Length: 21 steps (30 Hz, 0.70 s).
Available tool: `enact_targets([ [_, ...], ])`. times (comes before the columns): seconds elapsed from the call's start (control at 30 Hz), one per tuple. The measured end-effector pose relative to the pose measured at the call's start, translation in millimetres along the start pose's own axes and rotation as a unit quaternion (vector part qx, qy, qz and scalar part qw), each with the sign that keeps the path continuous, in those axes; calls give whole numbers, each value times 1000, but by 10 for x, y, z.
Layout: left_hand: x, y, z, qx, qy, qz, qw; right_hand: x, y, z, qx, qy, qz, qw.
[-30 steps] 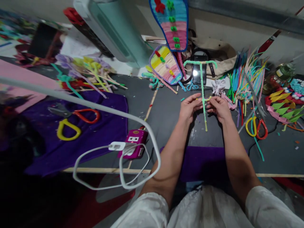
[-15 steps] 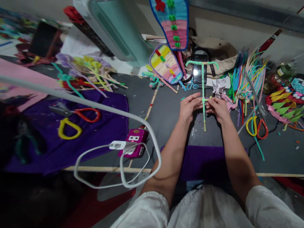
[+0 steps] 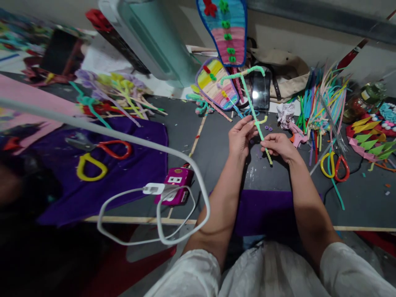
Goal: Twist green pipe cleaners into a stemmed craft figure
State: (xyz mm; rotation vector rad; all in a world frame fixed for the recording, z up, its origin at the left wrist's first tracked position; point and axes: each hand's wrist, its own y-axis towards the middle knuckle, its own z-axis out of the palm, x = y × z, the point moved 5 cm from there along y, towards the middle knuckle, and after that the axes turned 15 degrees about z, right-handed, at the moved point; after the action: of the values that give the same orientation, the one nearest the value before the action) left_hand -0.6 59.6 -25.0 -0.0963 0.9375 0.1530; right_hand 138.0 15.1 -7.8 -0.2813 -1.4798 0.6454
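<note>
Green fuzzy T-frame (image 3: pixel 249 99): tilted, gripped by both hands | left hand (image 3: pixel 240 138): fingers closed around stem near yellow crosspiece (image 3: pixel 263 120) | right hand (image 3: pixel 280 146): pinching lower stem | striped panel (image 3: pixel 210 84): behind, partly overlapped by top bar | phone (image 3: pixel 260 95): beyond hands, right of stem | crumpled paper (image 3: pixel 285 115): beyond right hand | purple rings (image 3: pixel 268 128): near crosspiece

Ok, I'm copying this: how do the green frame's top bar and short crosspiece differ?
The top bar is mostly mint; the short crosspiece looks yellower. The top bar's ends curl down; the crosspiece's visible end bends up. The top bar caps the stem; the crosspiece joins it lower. Both are slender.
</note>
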Motion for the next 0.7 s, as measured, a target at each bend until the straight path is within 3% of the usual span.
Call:
enact_targets([
  [0.1, 8, 7, 3, 10, -6, -5, 1000, -7, 10, 26, 16, -2, -17, 1000],
  [0.27, 82, -24, 46, 44, 0, -46, 998, -48, -17, 98, 96, -82, 8, 992],
  [0.33, 87, -48, 72, 53, 3, -52, 997, -29, -3, 33, 62, -59, -3, 996],
  [0.5, 77, -121, 146, 71, 11, -57, 996, 56, 41, -241, -124, 95, -95, 983],
  [0.7, 137, -167, 158, 102, 34, -85, 991, 56, 60, -338, -157, 135, -129, 970],
])
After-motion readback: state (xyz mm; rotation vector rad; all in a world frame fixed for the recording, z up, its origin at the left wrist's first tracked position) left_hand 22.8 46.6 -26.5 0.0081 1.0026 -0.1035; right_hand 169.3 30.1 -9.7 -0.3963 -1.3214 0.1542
